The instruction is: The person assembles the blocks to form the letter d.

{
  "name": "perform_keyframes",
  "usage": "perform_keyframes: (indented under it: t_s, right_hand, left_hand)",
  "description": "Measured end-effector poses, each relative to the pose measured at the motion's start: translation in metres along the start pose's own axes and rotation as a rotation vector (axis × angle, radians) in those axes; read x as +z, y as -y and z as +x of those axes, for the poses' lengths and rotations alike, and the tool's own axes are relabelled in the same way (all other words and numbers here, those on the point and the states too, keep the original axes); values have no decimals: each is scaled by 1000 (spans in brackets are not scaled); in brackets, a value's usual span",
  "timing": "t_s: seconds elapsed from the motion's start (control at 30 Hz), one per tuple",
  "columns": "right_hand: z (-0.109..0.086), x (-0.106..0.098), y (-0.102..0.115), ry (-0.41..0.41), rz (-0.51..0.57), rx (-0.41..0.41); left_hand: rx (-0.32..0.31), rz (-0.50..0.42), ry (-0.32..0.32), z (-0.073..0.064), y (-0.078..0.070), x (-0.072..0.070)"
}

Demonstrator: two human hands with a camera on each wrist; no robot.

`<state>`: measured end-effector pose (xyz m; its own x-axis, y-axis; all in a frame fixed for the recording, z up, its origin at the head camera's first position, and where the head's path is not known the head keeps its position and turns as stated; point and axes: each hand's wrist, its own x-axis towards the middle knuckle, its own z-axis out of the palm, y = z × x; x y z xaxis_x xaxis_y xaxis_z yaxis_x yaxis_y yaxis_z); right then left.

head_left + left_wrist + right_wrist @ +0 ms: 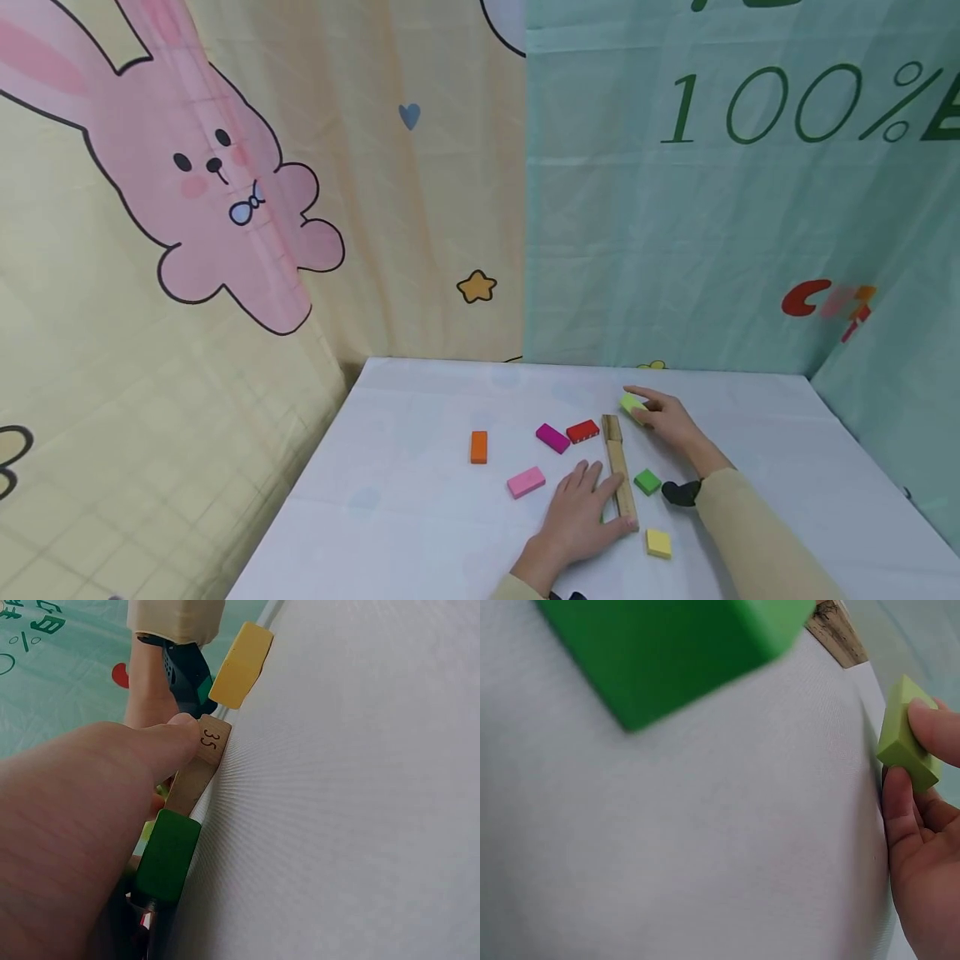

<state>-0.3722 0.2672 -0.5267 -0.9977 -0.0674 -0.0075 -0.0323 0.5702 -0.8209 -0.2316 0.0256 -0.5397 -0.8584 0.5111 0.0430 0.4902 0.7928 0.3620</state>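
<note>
My left hand (577, 517) rests beside a row of plain wooden blocks (618, 467). Its index fingertip touches the row's side, and the thumb lies against the near end, where a block marked 35 (213, 739) shows in the left wrist view. A dark green block (169, 859) lies by the row, mostly hidden under that hand in the head view. Past the row's far end, my right hand (671, 425) pinches a lime-green block (907, 742) between thumb and fingers. Near the right wrist lies a green block (647, 482); a yellow block (658, 544) lies closer.
Left of the row lie a red block (582, 431), a magenta block (552, 438), a pink block (527, 482) and an orange block (479, 447). All are on the white table (375, 533). Printed curtains (420, 208) hang behind the table.
</note>
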Motion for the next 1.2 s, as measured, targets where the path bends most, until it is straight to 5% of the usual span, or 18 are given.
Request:
perform_keyframes:
  t_s: [1.2]
  right_hand:
    - [-8, 7, 13, -129, -4, -17]
  left_hand:
    - [13, 11, -24, 2, 5, 7]
